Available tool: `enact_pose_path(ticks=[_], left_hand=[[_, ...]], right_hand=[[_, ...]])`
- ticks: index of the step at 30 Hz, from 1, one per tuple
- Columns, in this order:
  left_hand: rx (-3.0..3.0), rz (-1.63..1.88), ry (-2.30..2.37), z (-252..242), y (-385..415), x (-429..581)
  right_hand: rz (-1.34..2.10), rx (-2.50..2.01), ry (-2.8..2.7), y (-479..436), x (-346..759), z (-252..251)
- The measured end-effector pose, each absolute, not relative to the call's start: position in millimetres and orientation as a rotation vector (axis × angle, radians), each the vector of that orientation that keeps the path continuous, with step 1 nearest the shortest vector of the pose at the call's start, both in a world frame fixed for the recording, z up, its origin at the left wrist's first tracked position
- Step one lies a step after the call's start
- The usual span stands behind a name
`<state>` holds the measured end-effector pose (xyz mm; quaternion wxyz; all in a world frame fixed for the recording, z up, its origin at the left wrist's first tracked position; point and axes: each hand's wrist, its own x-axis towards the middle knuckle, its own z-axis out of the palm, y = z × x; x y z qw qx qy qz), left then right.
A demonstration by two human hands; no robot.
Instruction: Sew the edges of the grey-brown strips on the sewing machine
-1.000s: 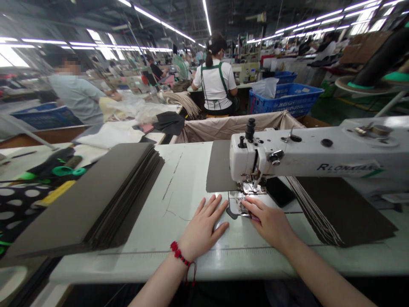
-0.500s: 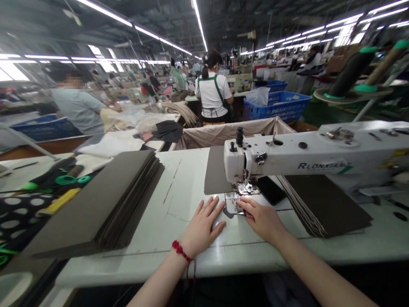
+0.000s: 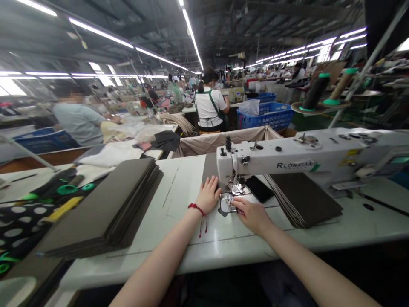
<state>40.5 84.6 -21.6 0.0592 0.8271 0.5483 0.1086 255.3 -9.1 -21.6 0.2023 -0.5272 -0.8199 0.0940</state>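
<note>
My left hand [image 3: 208, 197], with a red cord bracelet at the wrist, lies flat with fingers stretched out. Its fingertips rest on the near edge of a grey-brown panel [image 3: 208, 164], which reaches under the head of the white sewing machine [image 3: 265, 155]. Just in front of the needle, my right hand [image 3: 254, 216] has its fingertips at the metal needle plate [image 3: 226, 204]. Its fingers are curled, and a small pinkish thing shows under them, too hidden to name. A black phone [image 3: 259, 189] lies behind that hand, under the machine arm.
A thick stack of grey-brown panels [image 3: 105, 200] stands left on the table. Another dark stack [image 3: 305, 198] lies under the machine arm, right. Thread cones [image 3: 315, 91] stand behind it. Two co-workers sit beyond the table, near a blue crate [image 3: 266, 116].
My left hand has moved forward from the bare table onto the panel's near edge. My right hand stays by the needle plate. The view has shifted slightly.
</note>
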Motion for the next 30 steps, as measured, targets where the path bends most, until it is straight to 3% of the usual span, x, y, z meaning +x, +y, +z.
enact_pose_path(ticks=[6,16,23,30], left_hand=[[2.485,0.285,1.828,-9,77,45],[2.457,0.170,2.226,0,-101,-5],[2.532,0.037,2.212,-12,-149,-16],[2.596,0.193,1.785,-9,-178,-101]], right_hand=[[0.251,-1.455,-2.292,-12,258,-19],[0.238,-1.526,-2.337,-22,262,-11],[0.187,-1.634,-2.404,-125,272,-31],[0.641,-1.569,-2.098,-215,320,-72]])
